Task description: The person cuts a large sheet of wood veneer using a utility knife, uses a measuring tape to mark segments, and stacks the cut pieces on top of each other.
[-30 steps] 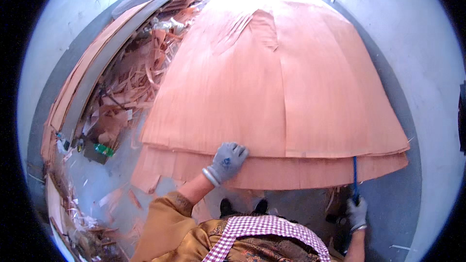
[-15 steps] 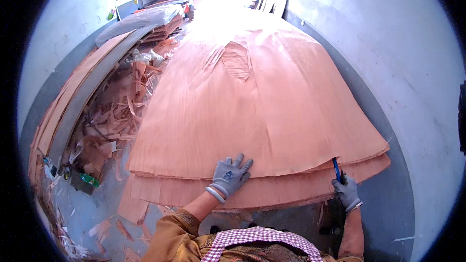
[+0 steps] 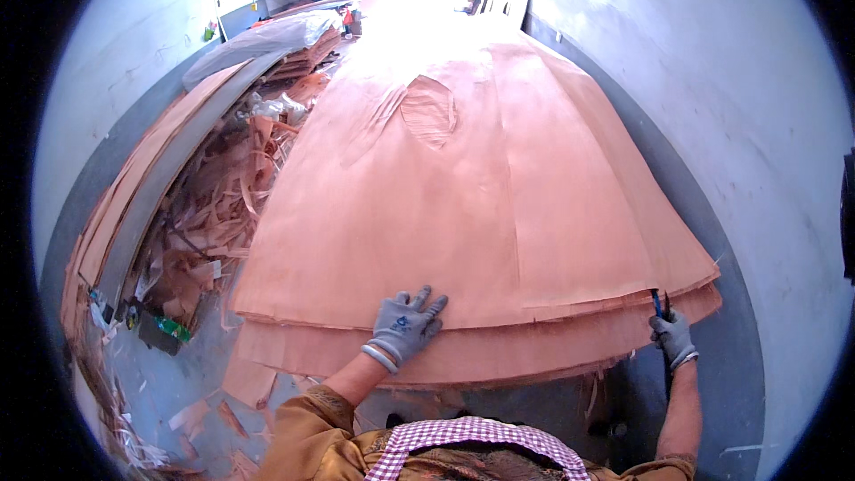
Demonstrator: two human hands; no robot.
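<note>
A broad stack of thin pinkish-brown wood veneer sheets [image 3: 392, 240] spreads out in front of me. My left hand [image 3: 405, 328], in a grey glove, lies with fingers spread on the near edge of the upper sheets. At the near right, my gloved right hand [image 3: 672, 337] is closed round a slim blue and dark tool [image 3: 657, 303], which looks like a utility knife. Its tip meets the near corner of a top veneer sheet [image 3: 579, 240] and is partly hidden there. Lower sheets [image 3: 499, 356] stick out towards me under the upper ones.
Torn veneer scraps [image 3: 209, 223] heap up on the left, beside long stacked boards [image 3: 147, 178]. Plastic sheeting [image 3: 267, 43] covers a pile farther back. A wall [image 3: 712, 80] runs along the right. More scraps lie on the floor [image 3: 200, 374] at the near left.
My right hand has moved right with the blue tool, and the top veneer sheet there has slid right too. My left hand has shifted slightly left, still resting on the stack.
</note>
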